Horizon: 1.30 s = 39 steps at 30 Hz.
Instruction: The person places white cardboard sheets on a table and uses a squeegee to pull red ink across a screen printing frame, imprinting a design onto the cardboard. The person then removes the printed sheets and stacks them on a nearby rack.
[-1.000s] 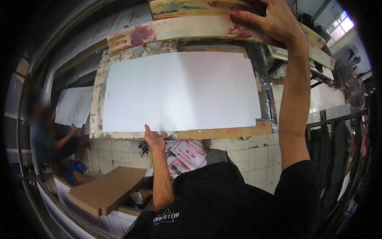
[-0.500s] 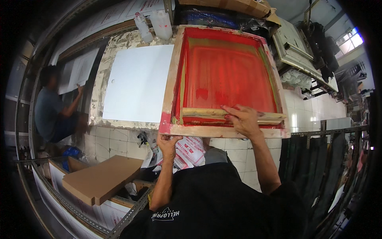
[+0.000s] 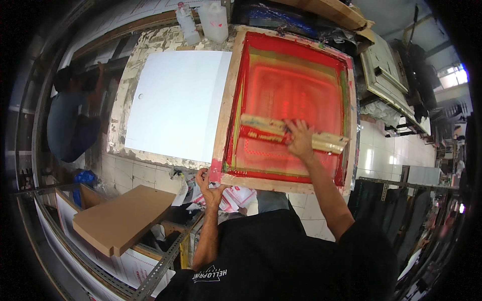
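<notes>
A wooden-framed printing screen (image 3: 228,118) lies to the right of a white sheet, its mesh coated with red ink. Faint lighter outlines show through the mesh. My right hand (image 3: 301,140) is closed over a long wooden squeegee (image 3: 326,142), which lies slantwise across the lower half of the mesh, red ink along its side. At the near left corner of the frame, my left hand (image 3: 211,189) grips the wood between thumb and fingers. The flat white sheet (image 3: 175,103) has one small round mark near its left side and rests on a worn, patchy tabletop (image 3: 118,118).
Two translucent plastic bottles (image 3: 215,22) stand behind the sheet. At left, a person (image 3: 70,118) crouches beside a rack. A flat brown cardboard piece (image 3: 125,218) lies on a metal-framed shelf at the lower left. Dark hanging sheets (image 3: 396,205) occupy the right side.
My right hand has pushed the squeegee away from the near edge, toward the middle of the screen. My left hand stays at the corner. The other person's white sheet is out of sight.
</notes>
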### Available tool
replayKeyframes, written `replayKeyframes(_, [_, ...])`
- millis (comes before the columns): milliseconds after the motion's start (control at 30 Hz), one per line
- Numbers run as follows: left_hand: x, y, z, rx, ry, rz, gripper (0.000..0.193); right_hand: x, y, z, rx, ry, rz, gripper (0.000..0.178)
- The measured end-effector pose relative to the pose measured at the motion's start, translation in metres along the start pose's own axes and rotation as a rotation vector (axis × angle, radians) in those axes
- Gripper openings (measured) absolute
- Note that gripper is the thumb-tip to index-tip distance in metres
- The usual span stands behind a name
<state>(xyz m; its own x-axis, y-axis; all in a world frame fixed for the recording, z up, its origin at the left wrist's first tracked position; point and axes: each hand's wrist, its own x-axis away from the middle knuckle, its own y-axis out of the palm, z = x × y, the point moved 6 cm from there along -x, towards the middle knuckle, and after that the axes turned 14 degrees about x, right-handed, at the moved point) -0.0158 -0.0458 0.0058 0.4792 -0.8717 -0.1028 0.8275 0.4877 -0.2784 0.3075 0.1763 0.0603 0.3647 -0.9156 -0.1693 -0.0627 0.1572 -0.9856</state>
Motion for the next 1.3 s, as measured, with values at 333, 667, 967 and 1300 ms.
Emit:
replayKeyframes(333, [0.004, -0.005, -0.003, 0.009, -0.036, 0.036, 0.08, -0.204, 0.029, 0.089, 0.091, -0.018, 0.193, 0.076])
replayKeyframes(667, [0.003, -0.008, -0.001, -0.018, -0.126, 0.046, 0.077, -0.351, 0.03, 0.153, 0.052, -0.124, 0.214, 0.071])
replayKeyframes(967, [0.001, -0.009, 0.012, -0.01, -0.043, 0.014, 0.072, -0.303, 0.023, 0.124, 0.015, -0.257, 0.331, 0.05])
replayKeyframes(1300, [-0.021, -0.025, 0.093, 0.202, 0.042, -0.022, 0.063, -0.067, -0.096, 0.021, -0.033, -0.072, 0.166, 0.047])
